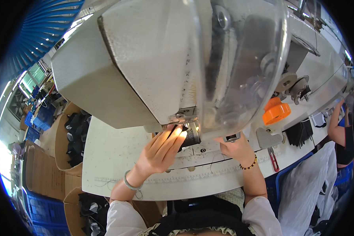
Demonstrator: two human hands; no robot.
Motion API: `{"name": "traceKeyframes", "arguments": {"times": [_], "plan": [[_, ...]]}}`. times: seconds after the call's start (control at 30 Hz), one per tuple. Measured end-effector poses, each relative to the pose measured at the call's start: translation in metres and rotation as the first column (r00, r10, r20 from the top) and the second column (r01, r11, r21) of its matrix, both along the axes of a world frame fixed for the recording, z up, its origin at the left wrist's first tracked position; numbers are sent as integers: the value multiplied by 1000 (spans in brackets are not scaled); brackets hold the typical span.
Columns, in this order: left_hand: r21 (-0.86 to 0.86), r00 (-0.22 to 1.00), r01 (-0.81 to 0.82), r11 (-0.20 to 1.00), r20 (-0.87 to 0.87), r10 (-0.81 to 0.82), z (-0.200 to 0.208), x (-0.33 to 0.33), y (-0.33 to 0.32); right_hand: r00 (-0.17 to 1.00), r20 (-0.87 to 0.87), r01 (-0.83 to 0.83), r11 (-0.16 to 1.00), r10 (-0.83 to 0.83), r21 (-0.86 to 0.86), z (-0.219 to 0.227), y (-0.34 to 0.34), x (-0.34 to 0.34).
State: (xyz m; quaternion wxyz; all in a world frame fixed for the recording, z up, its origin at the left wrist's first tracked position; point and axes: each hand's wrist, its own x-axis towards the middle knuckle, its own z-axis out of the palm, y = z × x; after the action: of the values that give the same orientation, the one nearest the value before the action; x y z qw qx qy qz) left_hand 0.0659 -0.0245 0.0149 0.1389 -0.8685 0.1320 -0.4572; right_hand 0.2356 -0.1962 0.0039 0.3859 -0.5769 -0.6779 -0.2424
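Black fabric piece (190,137), only one, lies at the centre of the frame under the sewing machine head (145,67), with its long axis running from lower left to upper right. Two hands work there: left hand (161,151) has its fingers together, pressing on the piece; right hand (236,147) is half hidden, so its fingers cannot be told. One orange knob (276,111) sits at the right.

The machine head (145,63) and its clear guard (247,59) overhang the worktop (110,157) from twelve o'clock, leaving only a low gap beneath. Both hands fill that gap: the left hand (159,151) and right hand (236,148) flank the black piece (190,137). At nine o'clock the worktop lies bare. At three o'clock scissors (274,159) and an orange knob (276,111) crowd the way.
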Motion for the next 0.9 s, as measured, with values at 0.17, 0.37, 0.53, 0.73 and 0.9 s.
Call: {"name": "traceKeyframes", "arguments": {"times": [0.17, 0.37, 0.53, 0.73, 0.9], "plan": [[-33, 998, 31, 999, 63, -29, -3, 3, -2, 996, -77, -40, 999, 42, 26, 3, 1, 1], [-82, 998, 19, 996, 55, -14, -6, 3, 0, 981, -174, -86, 996, 90, 34, 1, 2, 1], [-135, 996, 39, 990, 88, -28, -11, 8, 9, 968, -234, -91, 996, 87, -5, 1, 2, 2], [-181, 995, 51, 982, 90, -35, -18, 10, 16, 955, -289, -103, 991, 73, -88, -7, 0, 5], [-204, 992, 83, 976, 109, -61, -22, 11, 20, 945, -319, -116, 984, 67, -137, -25, 7, 11]]}}
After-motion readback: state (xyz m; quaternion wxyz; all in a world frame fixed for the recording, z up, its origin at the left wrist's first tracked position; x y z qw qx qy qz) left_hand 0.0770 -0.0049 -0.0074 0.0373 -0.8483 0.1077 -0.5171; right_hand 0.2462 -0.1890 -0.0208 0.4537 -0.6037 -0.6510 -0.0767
